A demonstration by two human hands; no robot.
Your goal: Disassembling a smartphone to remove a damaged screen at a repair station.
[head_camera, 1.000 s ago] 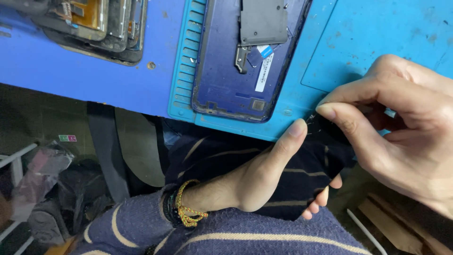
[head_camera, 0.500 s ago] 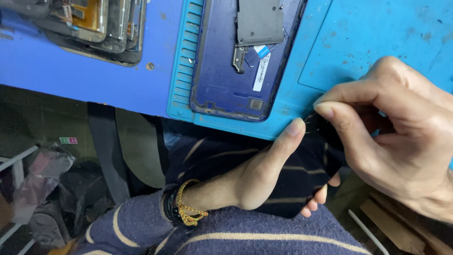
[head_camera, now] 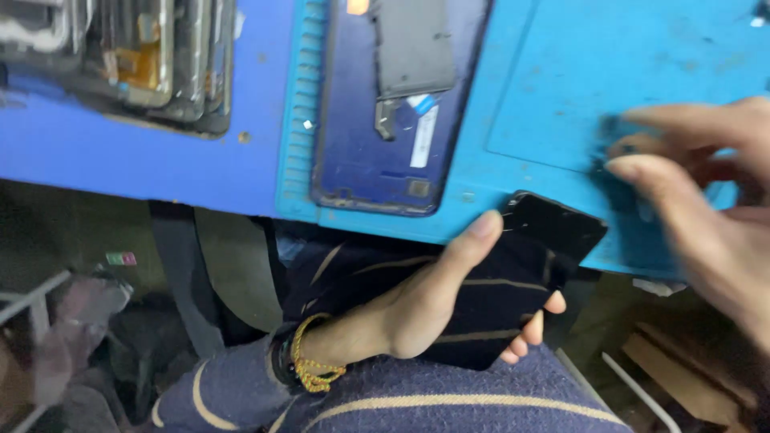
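Clearly the left hand [head_camera: 417,313] is doing the holding: its thumb lies along the upper face of a black phone screen panel [head_camera: 513,273] and its fingertips [head_camera: 533,325] curl up from beneath at the panel's five o'clock edge, so the fingers are closed on it in a firm pinch. The panel is tilted, its far corner resting on or just over the near edge of the teal work mat [head_camera: 561,88], toward one o'clock from the palm. A beaded gold bracelet [head_camera: 309,365] circles the wrist above a striped dark sleeve [head_camera: 385,401]. At three o'clock the right hand [head_camera: 706,208] is blurred; its thumb and forefinger are drawn together just above the mat, apart from the panel, and whether they pinch some small thing I cannot tell. At eleven o'clock from the panel a blue phone body [head_camera: 385,120] lies face down and opened on the mat, a dark plate and a small ribbon cable showing. Farther out at ten o'clock, a stack of phone frames [head_camera: 136,56] sits on the blue bench top [head_camera: 120,160]. By my judgement the step in hand is handling the removed screen, and any next move calls for a steady left grip and a fine touch at its edge.
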